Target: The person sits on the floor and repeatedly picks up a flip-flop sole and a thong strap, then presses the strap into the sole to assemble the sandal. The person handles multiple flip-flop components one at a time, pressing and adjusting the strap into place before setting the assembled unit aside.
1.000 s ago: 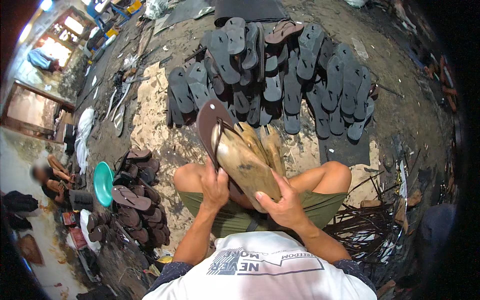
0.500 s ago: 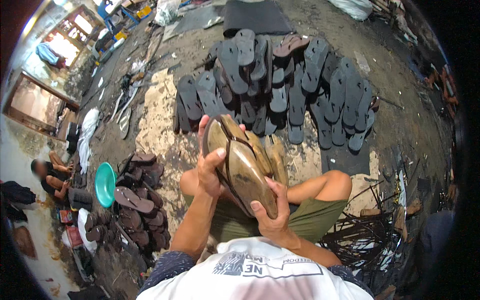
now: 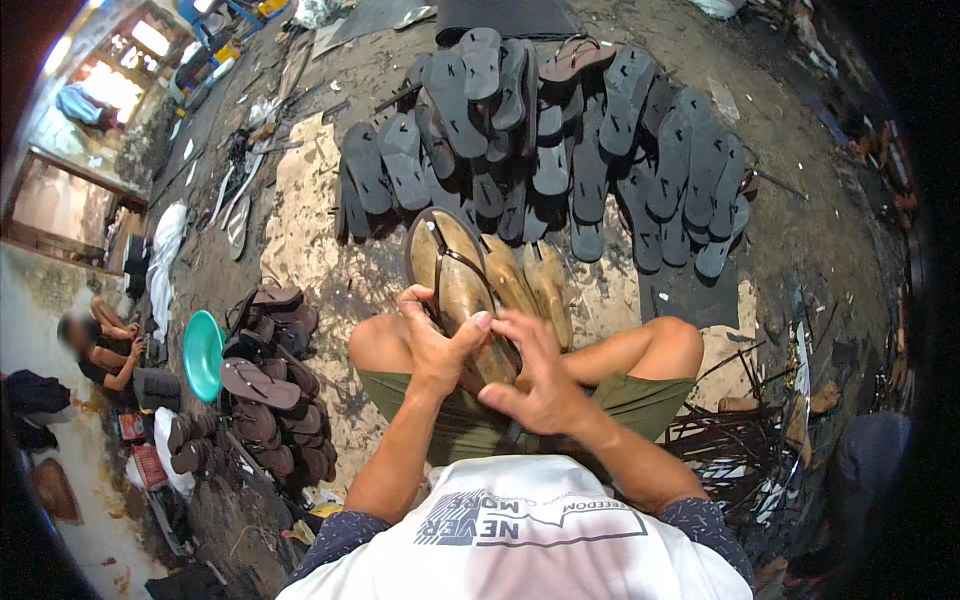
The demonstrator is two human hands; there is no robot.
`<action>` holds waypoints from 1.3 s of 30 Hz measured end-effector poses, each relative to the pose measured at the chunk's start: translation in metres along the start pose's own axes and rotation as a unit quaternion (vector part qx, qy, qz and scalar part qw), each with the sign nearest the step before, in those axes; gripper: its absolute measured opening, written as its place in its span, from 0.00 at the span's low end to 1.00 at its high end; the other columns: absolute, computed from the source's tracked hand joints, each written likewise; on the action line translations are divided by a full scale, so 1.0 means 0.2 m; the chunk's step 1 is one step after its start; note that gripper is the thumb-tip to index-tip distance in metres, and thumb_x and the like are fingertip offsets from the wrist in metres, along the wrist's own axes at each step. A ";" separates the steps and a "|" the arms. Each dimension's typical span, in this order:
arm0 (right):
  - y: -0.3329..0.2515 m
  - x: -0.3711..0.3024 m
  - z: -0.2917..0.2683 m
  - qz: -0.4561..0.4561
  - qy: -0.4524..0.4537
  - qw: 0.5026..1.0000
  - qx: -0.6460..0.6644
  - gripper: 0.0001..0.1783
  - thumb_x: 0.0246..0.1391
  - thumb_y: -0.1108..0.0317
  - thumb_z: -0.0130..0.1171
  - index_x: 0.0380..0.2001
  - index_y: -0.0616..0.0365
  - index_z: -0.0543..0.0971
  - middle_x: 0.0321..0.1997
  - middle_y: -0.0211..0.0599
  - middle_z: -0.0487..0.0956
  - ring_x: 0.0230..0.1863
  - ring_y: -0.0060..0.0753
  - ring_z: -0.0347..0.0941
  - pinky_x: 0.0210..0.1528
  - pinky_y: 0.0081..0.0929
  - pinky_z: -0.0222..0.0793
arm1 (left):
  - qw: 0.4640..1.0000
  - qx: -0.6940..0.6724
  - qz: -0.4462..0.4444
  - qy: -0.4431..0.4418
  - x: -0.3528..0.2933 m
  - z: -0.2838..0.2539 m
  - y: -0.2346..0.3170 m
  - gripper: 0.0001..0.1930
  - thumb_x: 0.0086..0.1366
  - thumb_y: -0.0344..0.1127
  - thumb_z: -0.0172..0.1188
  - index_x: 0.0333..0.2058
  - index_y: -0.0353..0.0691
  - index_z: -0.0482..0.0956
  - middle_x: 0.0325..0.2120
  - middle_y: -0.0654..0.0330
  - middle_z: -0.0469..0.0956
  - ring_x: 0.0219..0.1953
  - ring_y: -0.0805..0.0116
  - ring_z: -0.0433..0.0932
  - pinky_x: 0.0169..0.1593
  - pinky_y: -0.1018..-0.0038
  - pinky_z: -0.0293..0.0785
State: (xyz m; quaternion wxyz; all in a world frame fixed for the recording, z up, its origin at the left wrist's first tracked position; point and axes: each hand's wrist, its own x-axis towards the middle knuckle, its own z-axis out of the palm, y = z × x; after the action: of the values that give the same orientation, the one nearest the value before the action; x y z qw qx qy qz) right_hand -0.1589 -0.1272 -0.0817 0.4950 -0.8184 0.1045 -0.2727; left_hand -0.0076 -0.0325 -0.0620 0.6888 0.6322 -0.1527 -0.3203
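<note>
A shiny brown foot-shaped shoe last (image 3: 452, 262) stands toe away from me above my lap. Dark flip-flop straps run over it and a dark sole rims its toe. My left hand (image 3: 438, 352) is closed around its left side, thumb across the top. By the heel end, my right hand (image 3: 548, 378) has thumb and fingers apart; the fingers are slightly blurred, and whether they touch the last I cannot tell. Just beyond lie two similar lasts, one (image 3: 512, 278) beside the held one and another (image 3: 546, 285) to its right.
Many dark soles (image 3: 590, 185) lie in overlapping rows on the floor ahead. To the left are a pile of brown flip-flops (image 3: 265, 385) and a green basin (image 3: 203, 355). A tangle of dark strips (image 3: 725, 445) lies at right. Another person (image 3: 105, 345) sits far left.
The last has turned more upright and its heel has come closer to my lap. My left hand slid down from the toe part; my right hand loosened from its grip on the heel, fingers spreading.
</note>
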 end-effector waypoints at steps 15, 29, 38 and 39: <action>-0.03 -0.16 -0.06 0.271 -0.194 0.857 0.394 0.26 0.72 0.43 0.48 0.37 0.57 0.78 0.29 0.24 0.74 0.31 0.15 0.68 0.35 0.19 0.66 | 0.902 -0.403 -0.150 0.043 -0.45 -0.19 0.03 0.47 0.51 0.51 0.62 0.68 0.39 0.58 0.59 0.48 0.72 0.58 0.55 0.75 0.63 0.60 0.73; -0.29 -0.24 -0.09 0.396 -0.132 0.771 0.481 0.24 0.74 0.52 0.45 0.32 0.57 0.79 0.29 0.20 0.74 0.30 0.13 0.65 0.33 0.17 0.63 | 0.930 -0.356 -0.081 0.049 -0.55 -0.22 0.09 0.53 0.48 0.54 0.65 0.71 0.37 0.56 0.64 0.45 0.67 0.60 0.50 0.74 0.64 0.57 0.73; -0.26 -0.11 0.07 0.304 -0.194 0.392 0.846 0.40 0.69 0.43 0.47 0.71 0.64 0.59 0.69 0.49 0.68 0.69 0.40 0.67 0.68 0.37 0.67 | 0.902 -0.384 0.126 -0.149 -0.17 0.09 0.27 0.57 0.53 0.60 0.62 0.73 0.33 0.48 0.71 0.34 0.52 0.63 0.42 0.68 0.70 0.52 0.62; -0.25 -0.09 0.05 0.280 -0.194 0.387 0.857 0.41 0.68 0.46 0.49 0.72 0.64 0.57 0.70 0.49 0.66 0.71 0.41 0.65 0.70 0.39 0.64 | 0.910 -0.370 0.129 -0.134 -0.16 0.13 0.29 0.56 0.55 0.59 0.62 0.74 0.33 0.47 0.72 0.34 0.51 0.64 0.41 0.68 0.72 0.52 0.59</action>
State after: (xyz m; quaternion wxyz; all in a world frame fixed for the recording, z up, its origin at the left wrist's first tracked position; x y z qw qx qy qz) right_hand -0.1733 -0.0866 -0.0493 0.9895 0.0835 -0.0597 0.1021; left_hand -0.0336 -0.0326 0.0038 0.8818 0.2580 -0.1941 -0.3438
